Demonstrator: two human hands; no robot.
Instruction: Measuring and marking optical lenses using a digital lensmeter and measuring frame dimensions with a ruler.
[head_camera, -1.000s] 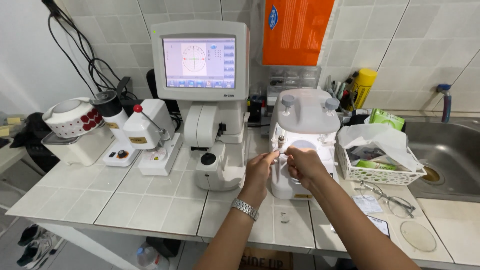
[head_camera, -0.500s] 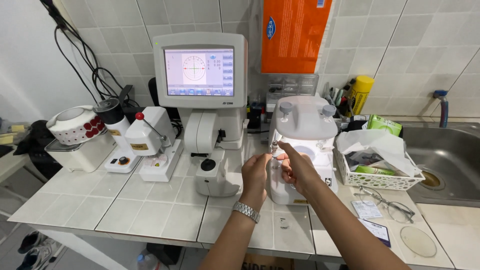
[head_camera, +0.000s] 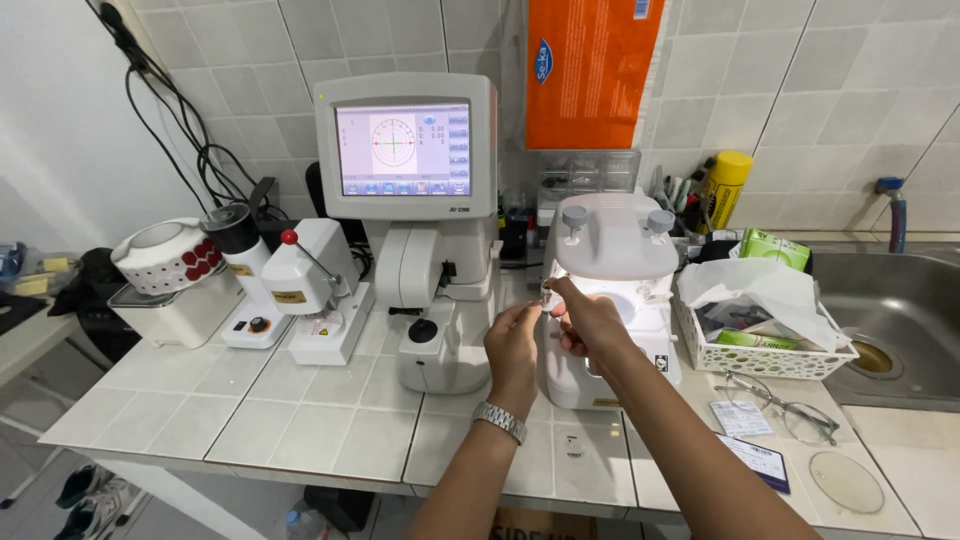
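here we had both hands up at the front of the white lens machine (head_camera: 610, 300), the squat one with two grey knobs on top, and that machine is our landmark for everything else. between our fingertips, just in front of its upper left edge, sat a small clear piece (head_camera: 546, 295), most likely a lens or a lens holder, though it was too small to tell which. our left hand (head_camera: 514, 345), with a metal watch at the wrist, pinched it from below; our right hand (head_camera: 590, 322) pinched it from above, fingers closed on the same piece. so both grips were clenched on the small clear piece, not on the machine itself.

we judged the step in hand to be fitting or lining up that piece at the machine's front opening. the next move, as we read it, called for a steady, fine seating rather than force, with one hand freeing itself only once the piece sat firm.

to the left of the machine, touching or nearly so, stood the screen instrument (head_camera: 415, 200) with its display lit. further left stood a small white device with a red knob (head_camera: 300, 285). to the right of the machine sat a white basket (head_camera: 760, 350) of papers, and in front of that a pair of glasses (head_camera: 785, 405) on the tiled counter (head_camera: 300, 400). beyond the basket lay the steel sink (head_camera: 900, 310).
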